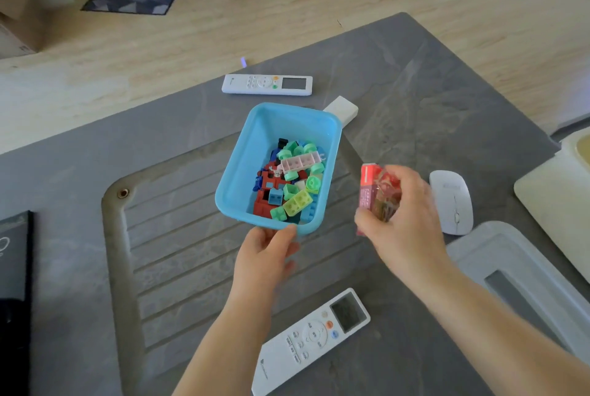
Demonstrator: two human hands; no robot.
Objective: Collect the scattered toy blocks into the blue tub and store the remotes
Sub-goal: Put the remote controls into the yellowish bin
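- left hand [265,252] grips the near rim of the glossy rectangular blue plastic tub [255,153], full of knobbly coloured toy blocks [292,181]
- right hand [405,217] clutches a crinkly red packet [378,194], just right of the tub
- two slim white plastic remotes on the matte grey slab table [431,82]: one far [266,85], one near [311,341]

Left hand [266,248], lower centre of frame: fingers curled, thumb uppermost, forearm running to the bottom edge. Right hand [404,220], right of centre: palm down, fingers curled in a grip, forearm extending to the lower right corner.
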